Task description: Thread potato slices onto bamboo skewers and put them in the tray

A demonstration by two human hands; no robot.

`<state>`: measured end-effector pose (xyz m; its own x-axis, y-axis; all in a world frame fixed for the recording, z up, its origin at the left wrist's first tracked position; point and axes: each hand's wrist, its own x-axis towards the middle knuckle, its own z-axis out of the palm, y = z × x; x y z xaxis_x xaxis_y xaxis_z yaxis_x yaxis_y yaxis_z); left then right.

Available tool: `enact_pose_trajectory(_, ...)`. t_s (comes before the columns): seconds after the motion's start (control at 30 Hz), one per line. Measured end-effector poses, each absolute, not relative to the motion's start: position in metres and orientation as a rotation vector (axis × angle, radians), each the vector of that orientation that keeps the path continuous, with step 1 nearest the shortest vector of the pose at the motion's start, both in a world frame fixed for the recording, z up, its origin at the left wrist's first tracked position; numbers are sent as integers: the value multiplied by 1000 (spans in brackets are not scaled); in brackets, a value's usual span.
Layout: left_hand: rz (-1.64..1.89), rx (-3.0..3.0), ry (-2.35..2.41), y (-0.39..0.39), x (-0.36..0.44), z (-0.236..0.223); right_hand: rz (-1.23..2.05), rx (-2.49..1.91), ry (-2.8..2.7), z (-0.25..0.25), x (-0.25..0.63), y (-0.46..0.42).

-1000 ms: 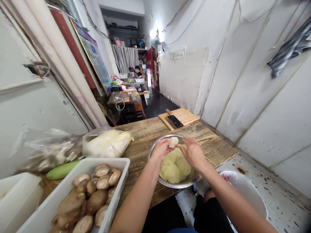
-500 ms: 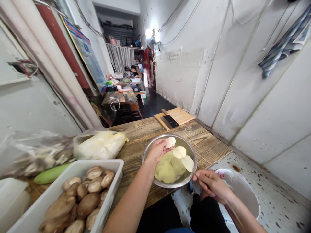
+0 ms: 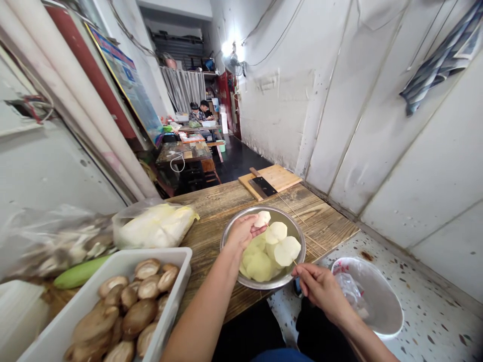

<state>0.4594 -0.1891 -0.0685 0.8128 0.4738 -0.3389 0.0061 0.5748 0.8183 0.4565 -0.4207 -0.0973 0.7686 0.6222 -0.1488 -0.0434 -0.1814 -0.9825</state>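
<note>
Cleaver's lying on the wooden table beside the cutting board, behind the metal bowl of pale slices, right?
Not quite: the head view shows the cleaver resting on the cutting board, not beside it. It does lie behind the metal bowl of pale slices.

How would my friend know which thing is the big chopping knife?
Find the wooden table, then the pale board at its far edge, beyond the metal bowl. The knife lies on that board: a wide, dark, rectangular blade with a brown handle, nothing like the thin sticks nearby.
</note>
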Motion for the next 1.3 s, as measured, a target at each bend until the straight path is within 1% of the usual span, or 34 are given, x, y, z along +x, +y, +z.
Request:
enact_pose_trajectory(0.13,289,945,527,-187,460,-71,687,-1607,-432,-95,454,-417)
enact_pose_trajectory(0.33,258,802,495,-191,460,-67,642,-1563,-427,-96,456,-409)
enact_pose_trajectory(0.5,335,819,374,-198,457,-64,631,-1471,-360,-95,454,-397)
enact_pose_trajectory(0.7,50,1002,276,-205,450,-65,609,-1343,-252,-93,448,-382)
enact_pose_trajectory(0.9,24,1032,184,-216,448,-68,596,-1392,-274,-93,447,-379)
enact_pose_trajectory(1.03,115,984,251,-223,451,-68,564,-1435,-309,-94,446,-379)
enact_pose_trajectory(1.3,151,922,334,-222,454,-64,523,-1499,-363,-97,444,-379)
